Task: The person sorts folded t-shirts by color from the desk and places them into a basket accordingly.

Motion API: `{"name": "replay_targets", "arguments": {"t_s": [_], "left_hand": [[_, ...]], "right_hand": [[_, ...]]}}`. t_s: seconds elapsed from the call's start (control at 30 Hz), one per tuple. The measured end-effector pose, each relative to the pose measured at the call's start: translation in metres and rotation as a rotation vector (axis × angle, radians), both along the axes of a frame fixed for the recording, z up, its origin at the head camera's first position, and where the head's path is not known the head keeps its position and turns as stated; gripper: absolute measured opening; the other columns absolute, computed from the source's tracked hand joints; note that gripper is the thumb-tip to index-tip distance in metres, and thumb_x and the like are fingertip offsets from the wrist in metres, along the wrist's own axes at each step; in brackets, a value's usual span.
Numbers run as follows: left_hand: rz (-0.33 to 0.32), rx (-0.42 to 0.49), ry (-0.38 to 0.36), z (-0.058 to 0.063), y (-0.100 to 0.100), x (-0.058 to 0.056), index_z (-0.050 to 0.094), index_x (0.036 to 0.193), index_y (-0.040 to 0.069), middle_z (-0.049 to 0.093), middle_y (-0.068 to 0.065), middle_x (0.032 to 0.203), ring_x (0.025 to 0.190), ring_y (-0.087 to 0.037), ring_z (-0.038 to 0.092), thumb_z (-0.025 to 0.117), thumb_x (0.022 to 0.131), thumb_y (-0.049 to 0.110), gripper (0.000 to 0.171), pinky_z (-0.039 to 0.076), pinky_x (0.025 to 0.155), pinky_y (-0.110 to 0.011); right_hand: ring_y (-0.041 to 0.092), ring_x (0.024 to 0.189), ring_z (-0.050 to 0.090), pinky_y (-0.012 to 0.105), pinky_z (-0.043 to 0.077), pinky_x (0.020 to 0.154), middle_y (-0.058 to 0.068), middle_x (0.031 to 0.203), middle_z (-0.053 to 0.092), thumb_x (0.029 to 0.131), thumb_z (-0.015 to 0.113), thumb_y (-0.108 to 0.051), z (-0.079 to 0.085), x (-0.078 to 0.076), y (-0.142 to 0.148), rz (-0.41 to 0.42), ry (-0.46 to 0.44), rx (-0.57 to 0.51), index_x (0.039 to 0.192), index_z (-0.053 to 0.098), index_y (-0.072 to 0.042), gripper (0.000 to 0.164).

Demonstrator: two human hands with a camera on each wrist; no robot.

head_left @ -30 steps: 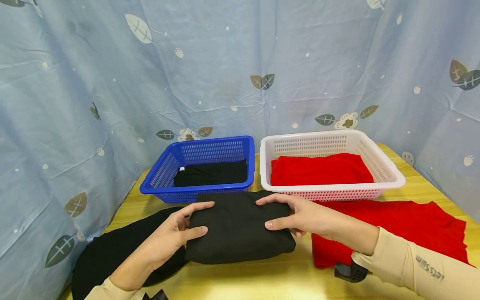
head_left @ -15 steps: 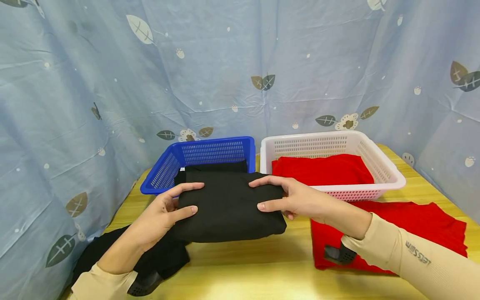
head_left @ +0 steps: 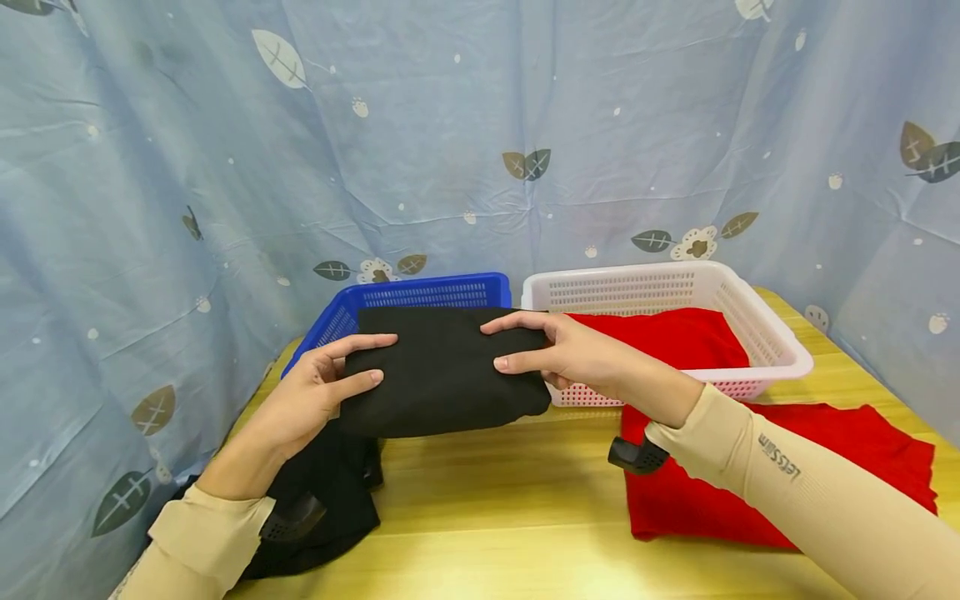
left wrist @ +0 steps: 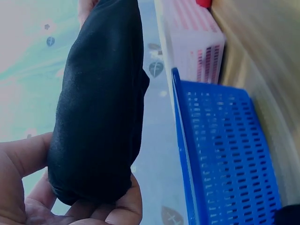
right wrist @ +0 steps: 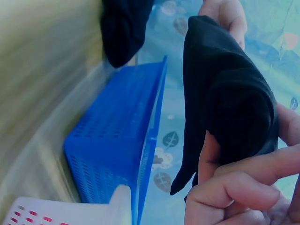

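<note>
A folded black garment (head_left: 442, 379) hangs level in the air in front of the blue basket (head_left: 420, 284) in the head view, hiding much of it. My left hand (head_left: 303, 396) grips its left end, thumb on top. On the right end, my right hand (head_left: 573, 350) holds it the same way. Both wrist views show the thick folded garment (left wrist: 98, 103) with fingers curled under its edges; its layers show from the side in the right wrist view.
At right stands a white basket (head_left: 772, 354) with red cloth (head_left: 675, 329) inside. Another red cloth (head_left: 840, 458) lies on the wooden table (head_left: 510, 517) before it. More black cloth (head_left: 322, 517) lies at left, partly under my forearm. A patterned curtain (head_left: 450, 125) hangs behind.
Both hands have carried the folded black garment forward and slightly left, from over the table's front to the blue basket's near side. The baskets stay put.
</note>
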State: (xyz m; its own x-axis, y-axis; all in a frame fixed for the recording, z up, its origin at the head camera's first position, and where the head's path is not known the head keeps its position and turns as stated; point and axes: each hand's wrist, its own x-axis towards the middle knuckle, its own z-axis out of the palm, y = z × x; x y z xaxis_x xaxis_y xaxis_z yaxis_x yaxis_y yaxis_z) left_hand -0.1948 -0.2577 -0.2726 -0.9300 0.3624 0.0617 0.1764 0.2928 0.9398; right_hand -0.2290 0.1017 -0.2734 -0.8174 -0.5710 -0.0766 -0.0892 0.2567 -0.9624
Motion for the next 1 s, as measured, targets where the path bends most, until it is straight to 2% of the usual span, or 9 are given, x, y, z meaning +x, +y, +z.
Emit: {"name": "replay_targets", "arguments": {"t_s": [0.1,0.17,0.3,0.37,0.53,0.57,0.7,0.93,1.0], "left_hand": [[0.02,0.009,0.005,0.003,-0.002,-0.008,0.059,0.154,0.017,0.072,0.0,0.105,0.079,-0.014,0.072,0.067,0.108,0.016,0.047,0.062,0.07,-0.027],[0.026,0.033,-0.007,0.006,-0.004,-0.013,0.059,0.154,0.016,0.07,-0.001,0.123,0.1,-0.017,0.077,0.066,0.108,0.015,0.046,0.066,0.083,-0.033],[0.063,0.025,-0.008,0.011,-0.009,-0.025,0.06,0.152,0.019,0.065,-0.001,0.129,0.098,-0.012,0.075,0.067,0.108,0.016,0.045,0.063,0.08,-0.025],[0.084,0.01,-0.019,0.013,-0.011,-0.032,0.06,0.152,0.02,0.061,-0.003,0.131,0.087,-0.008,0.072,0.067,0.108,0.016,0.045,0.06,0.074,-0.021],[0.111,0.0,-0.054,0.015,-0.017,-0.052,0.058,0.152,0.02,0.054,-0.004,0.139,0.093,-0.007,0.071,0.063,0.11,0.015,0.043,0.061,0.079,-0.022],[0.109,0.008,-0.062,0.014,-0.019,-0.056,0.057,0.151,0.019,0.053,-0.004,0.14,0.103,-0.01,0.073,0.062,0.11,0.014,0.042,0.063,0.084,-0.025],[0.123,0.01,-0.072,0.014,-0.025,-0.073,0.057,0.148,0.019,0.051,-0.006,0.144,0.107,-0.011,0.072,0.061,0.11,0.013,0.038,0.063,0.085,-0.027],[0.151,-0.046,-0.104,0.01,-0.031,-0.1,0.054,0.151,0.019,0.03,-0.016,0.169,0.11,-0.009,0.067,0.06,0.111,0.014,0.04,0.061,0.088,-0.026],[0.156,-0.057,-0.119,0.007,-0.033,-0.107,0.052,0.153,0.017,0.031,-0.017,0.169,0.107,-0.01,0.069,0.06,0.111,0.014,0.043,0.061,0.087,-0.026]], "right_hand": [[0.017,0.057,0.035,0.026,0.03,0.054,0.007,0.116,0.068,0.1,0.079,-0.027,0.003,-0.011,-0.005,0.008,-0.013,-0.008,0.149,0.061,-0.032,0.053],[0.017,0.057,0.032,0.026,0.027,0.054,0.005,0.111,0.067,0.1,0.078,-0.026,0.004,-0.02,-0.009,0.018,-0.021,-0.017,0.15,0.061,-0.032,0.052],[0.016,0.055,0.026,0.027,0.025,0.054,-0.001,0.083,0.058,0.1,0.079,-0.027,0.007,-0.04,-0.018,0.027,-0.002,-0.021,0.148,0.062,-0.034,0.051],[0.016,0.055,0.023,0.027,0.024,0.054,-0.003,0.076,0.051,0.1,0.079,-0.027,0.008,-0.049,-0.022,0.032,0.008,-0.015,0.147,0.062,-0.034,0.051],[0.016,0.054,0.02,0.027,0.022,0.052,-0.006,0.069,0.043,0.1,0.078,-0.026,0.014,-0.07,-0.032,0.043,0.015,0.008,0.148,0.062,-0.032,0.051],[0.015,0.053,0.02,0.027,0.022,0.052,-0.006,0.065,0.04,0.1,0.078,-0.026,0.015,-0.074,-0.034,0.042,0.023,0.017,0.148,0.062,-0.032,0.05],[0.014,0.049,0.02,0.026,0.021,0.05,-0.007,0.056,0.025,0.101,0.078,-0.027,0.017,-0.09,-0.044,0.036,0.04,0.047,0.149,0.062,-0.032,0.051],[0.013,0.046,0.022,0.027,0.022,0.05,-0.006,0.054,0.023,0.102,0.076,-0.031,0.014,-0.109,-0.059,0.02,0.037,0.108,0.151,0.06,-0.033,0.052],[0.012,0.047,0.022,0.027,0.022,0.05,-0.006,0.055,0.024,0.102,0.075,-0.031,0.012,-0.114,-0.063,0.014,0.037,0.124,0.151,0.059,-0.032,0.052]]}}
